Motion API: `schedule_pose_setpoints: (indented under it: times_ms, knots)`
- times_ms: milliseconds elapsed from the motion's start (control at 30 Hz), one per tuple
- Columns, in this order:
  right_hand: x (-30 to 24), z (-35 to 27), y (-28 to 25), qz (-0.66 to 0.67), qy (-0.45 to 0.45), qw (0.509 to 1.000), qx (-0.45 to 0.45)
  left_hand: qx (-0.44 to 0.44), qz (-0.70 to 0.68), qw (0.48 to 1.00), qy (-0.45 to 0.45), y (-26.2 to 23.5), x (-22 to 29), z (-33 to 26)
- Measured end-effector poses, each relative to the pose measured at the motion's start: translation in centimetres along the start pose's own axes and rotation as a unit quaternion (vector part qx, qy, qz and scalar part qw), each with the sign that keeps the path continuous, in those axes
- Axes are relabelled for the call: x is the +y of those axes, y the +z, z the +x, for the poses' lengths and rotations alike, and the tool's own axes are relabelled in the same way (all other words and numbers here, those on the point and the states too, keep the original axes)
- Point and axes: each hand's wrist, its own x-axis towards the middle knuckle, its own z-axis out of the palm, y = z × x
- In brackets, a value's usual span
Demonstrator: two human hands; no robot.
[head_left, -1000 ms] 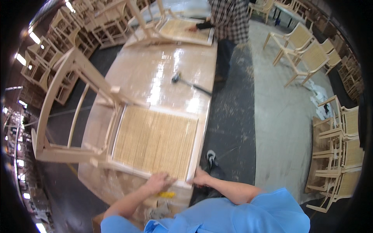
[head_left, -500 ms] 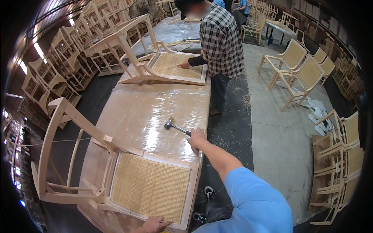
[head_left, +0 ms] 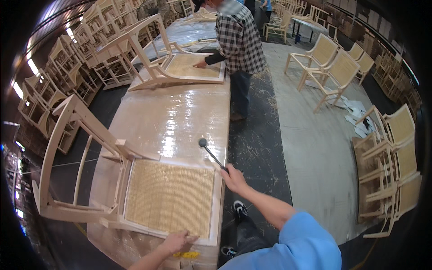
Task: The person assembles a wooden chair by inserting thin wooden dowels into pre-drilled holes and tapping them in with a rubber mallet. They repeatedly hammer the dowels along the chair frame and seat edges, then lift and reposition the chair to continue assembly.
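A pale wooden chair (head_left: pixel 90 148) lies on its side on the long plastic-wrapped table (head_left: pixel 175 117), its woven cane seat panel (head_left: pixel 168 195) facing up. My left hand (head_left: pixel 176 240) presses flat on the near edge of the seat frame, fingers spread. My right hand (head_left: pixel 232 176) grips the handle end of a black mallet (head_left: pixel 210 153); the mallet's head is raised just beyond the far right corner of the seat.
A person in a checked shirt (head_left: pixel 238 38) works on another chair (head_left: pixel 175 67) at the table's far end. Finished chairs (head_left: pixel 328 67) stand at the back right, more are stacked at the right (head_left: pixel 391 166) and along the left (head_left: pixel 49 85). A yellow object (head_left: pixel 186 255) lies at the table's near edge.
My right hand left the seat's near edge, reached out to the mallet on the table, and has picked it up and drawn it back toward the seat. My left hand stayed on the frame.
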Motion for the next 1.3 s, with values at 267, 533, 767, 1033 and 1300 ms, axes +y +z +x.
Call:
schedule_pose_setpoints:
  times_ms: [267, 533, 767, 1033, 1300]
  knots:
    - [6.3, -33.3, -0.9, 0.125, 0.191, 0.972, 0.049, 0.081, 0.054, 0.995, 0.012, 2.9, -0.4, 2.3]
    - [4.6, -42.8, -0.3, 0.151, 0.211, 0.966, -0.006, 0.140, 0.055, 0.988, 0.043, 0.4, 1.0, -0.2]
    - [3.9, -42.2, 2.7, 0.152, 0.186, 0.970, -0.028, 0.141, 0.087, 0.984, 0.070, 0.6, 0.2, 0.4]
    - [1.6, -40.1, 4.5, 0.148, 0.149, 0.976, -0.056, 0.147, 0.096, 0.982, 0.072, 0.9, 0.1, 0.3]
    - [0.3, -38.7, 6.0, 0.036, 0.079, 0.995, -0.047, 0.151, 0.100, 0.980, 0.080, 1.2, -0.3, 0.5]
